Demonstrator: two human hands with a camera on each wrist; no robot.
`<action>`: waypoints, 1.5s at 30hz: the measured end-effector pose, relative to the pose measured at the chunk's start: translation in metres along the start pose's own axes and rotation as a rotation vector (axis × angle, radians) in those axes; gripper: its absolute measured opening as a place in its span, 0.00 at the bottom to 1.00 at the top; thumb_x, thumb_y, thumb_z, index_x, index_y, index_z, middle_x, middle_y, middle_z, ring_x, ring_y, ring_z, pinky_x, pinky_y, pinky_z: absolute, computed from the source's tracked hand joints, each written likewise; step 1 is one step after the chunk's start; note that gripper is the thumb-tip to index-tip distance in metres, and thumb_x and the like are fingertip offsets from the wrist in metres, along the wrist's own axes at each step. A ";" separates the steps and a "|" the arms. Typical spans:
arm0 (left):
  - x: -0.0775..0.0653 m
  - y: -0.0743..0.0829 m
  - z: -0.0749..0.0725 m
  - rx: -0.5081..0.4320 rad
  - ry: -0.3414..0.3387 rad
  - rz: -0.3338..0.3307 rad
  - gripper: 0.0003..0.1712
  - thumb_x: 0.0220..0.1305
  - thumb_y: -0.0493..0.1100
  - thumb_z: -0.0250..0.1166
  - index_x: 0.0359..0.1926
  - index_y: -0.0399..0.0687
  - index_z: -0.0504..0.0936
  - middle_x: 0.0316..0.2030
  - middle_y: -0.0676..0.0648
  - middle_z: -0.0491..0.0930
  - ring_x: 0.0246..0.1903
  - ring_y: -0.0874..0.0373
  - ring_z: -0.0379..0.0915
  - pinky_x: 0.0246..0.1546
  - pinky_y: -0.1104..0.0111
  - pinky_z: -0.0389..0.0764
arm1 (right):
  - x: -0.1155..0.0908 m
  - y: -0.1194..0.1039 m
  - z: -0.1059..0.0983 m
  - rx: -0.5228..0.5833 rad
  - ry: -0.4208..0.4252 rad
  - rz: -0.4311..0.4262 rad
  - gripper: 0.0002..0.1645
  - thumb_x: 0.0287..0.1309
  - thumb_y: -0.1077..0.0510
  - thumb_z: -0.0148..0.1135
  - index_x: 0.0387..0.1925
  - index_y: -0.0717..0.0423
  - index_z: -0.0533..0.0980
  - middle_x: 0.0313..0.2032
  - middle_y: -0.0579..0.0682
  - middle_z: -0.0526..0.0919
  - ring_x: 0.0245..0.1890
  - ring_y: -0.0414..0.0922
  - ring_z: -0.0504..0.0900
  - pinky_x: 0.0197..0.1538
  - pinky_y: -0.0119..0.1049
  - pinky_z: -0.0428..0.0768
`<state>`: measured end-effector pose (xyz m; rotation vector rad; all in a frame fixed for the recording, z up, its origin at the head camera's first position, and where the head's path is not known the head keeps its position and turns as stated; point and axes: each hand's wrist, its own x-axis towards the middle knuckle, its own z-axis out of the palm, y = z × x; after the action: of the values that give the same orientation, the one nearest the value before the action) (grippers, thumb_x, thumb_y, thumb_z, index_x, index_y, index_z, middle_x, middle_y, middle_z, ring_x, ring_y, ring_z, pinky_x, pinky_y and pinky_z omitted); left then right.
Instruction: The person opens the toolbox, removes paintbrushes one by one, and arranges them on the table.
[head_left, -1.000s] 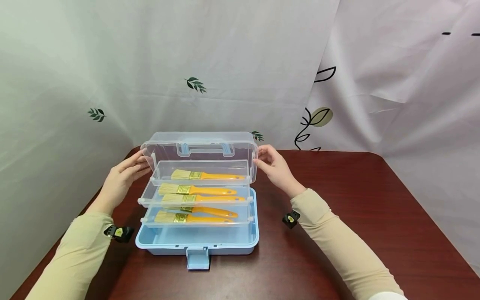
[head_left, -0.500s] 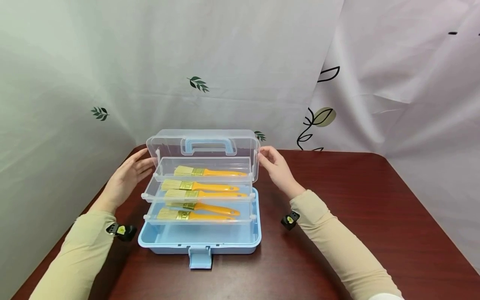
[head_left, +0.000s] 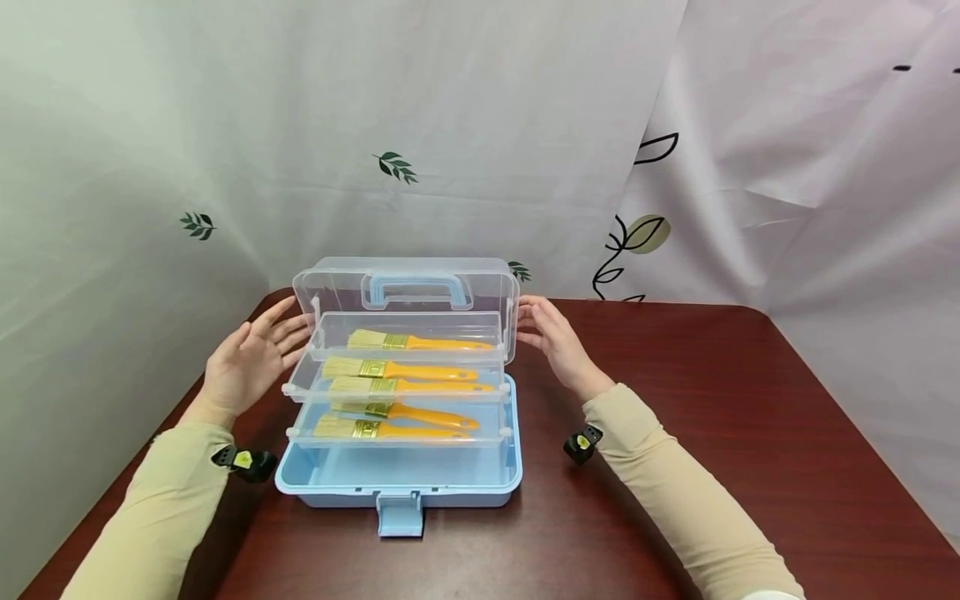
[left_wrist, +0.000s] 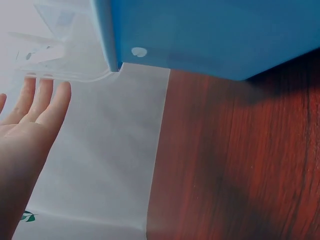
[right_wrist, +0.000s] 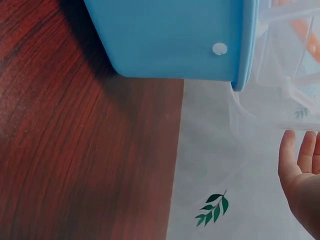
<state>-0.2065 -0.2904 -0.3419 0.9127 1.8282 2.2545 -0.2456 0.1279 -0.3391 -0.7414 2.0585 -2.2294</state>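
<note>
We take the light-blue rectangular plastic box base (head_left: 397, 492) as our landmark, resting on the dark red-brown wooden table (head_left: 675, 375). Above its rear edge we see the raised clear plastic lid (head_left: 337, 287), its long axis running left to right, parallel to the base. The left hand (head_left: 247, 362) is off the base's left rear corner, fingers extended and spread; the right hand (head_left: 558, 342) is off the right rear corner, fingers loosely extended. The lid lies between them, and we judge neither hand clearly nearer. Neither grips anything; we find fingertips right at the lid's ends but cannot tell whether they press. Over the base, clear plastic stepped trays (head_left: 307, 379) hold flat paintbrushes with orange-yellow handles (head_left: 431, 415), bristles leftward.
</note>
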 end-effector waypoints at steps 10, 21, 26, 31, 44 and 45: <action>0.008 -0.004 -0.003 0.001 -0.018 -0.045 0.35 0.71 0.56 0.19 0.75 0.52 0.45 0.68 0.51 0.54 0.65 0.62 0.58 0.60 0.75 0.66 | 0.005 0.004 -0.002 0.019 -0.038 0.020 0.31 0.73 0.53 0.30 0.67 0.71 0.55 0.45 0.46 0.70 0.47 0.38 0.72 0.55 0.38 0.74; 0.024 -0.012 -0.022 -0.242 -0.098 -0.101 0.34 0.71 0.58 0.18 0.74 0.56 0.43 0.67 0.49 0.58 0.63 0.59 0.65 0.59 0.66 0.71 | 0.015 0.016 -0.008 0.129 0.005 0.170 0.36 0.73 0.41 0.24 0.71 0.59 0.51 0.51 0.51 0.66 0.53 0.45 0.69 0.64 0.54 0.64; 0.026 -0.015 -0.028 -0.231 -0.058 -0.202 0.34 0.69 0.63 0.21 0.74 0.66 0.34 0.70 0.48 0.47 0.62 0.62 0.65 0.57 0.65 0.72 | 0.022 0.024 -0.011 0.217 0.025 0.254 0.42 0.69 0.33 0.27 0.73 0.55 0.49 0.52 0.50 0.66 0.52 0.45 0.69 0.58 0.45 0.69; 0.025 -0.022 -0.034 -0.287 -0.049 -0.280 0.34 0.68 0.66 0.23 0.72 0.75 0.28 0.73 0.45 0.34 0.61 0.59 0.65 0.58 0.61 0.71 | 0.026 0.031 -0.012 0.280 0.032 0.321 0.44 0.67 0.30 0.29 0.72 0.54 0.50 0.52 0.50 0.66 0.51 0.45 0.69 0.53 0.41 0.71; 0.020 -0.035 -0.038 -0.435 -0.014 -0.303 0.33 0.68 0.68 0.24 0.71 0.78 0.28 0.70 0.44 0.13 0.58 0.56 0.69 0.58 0.60 0.71 | 0.025 0.040 -0.013 0.346 0.051 0.407 0.44 0.67 0.30 0.27 0.74 0.52 0.47 0.64 0.62 0.59 0.57 0.51 0.67 0.48 0.38 0.74; 0.019 -0.035 -0.038 -0.455 -0.010 -0.298 0.33 0.68 0.68 0.24 0.71 0.79 0.27 0.69 0.44 0.11 0.58 0.56 0.70 0.58 0.60 0.71 | 0.024 0.041 -0.013 0.352 0.050 0.408 0.44 0.67 0.30 0.27 0.74 0.52 0.47 0.65 0.63 0.59 0.57 0.51 0.67 0.48 0.38 0.74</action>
<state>-0.2511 -0.3048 -0.3708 0.5316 1.2554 2.3119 -0.2839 0.1264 -0.3698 -0.2173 1.5820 -2.2815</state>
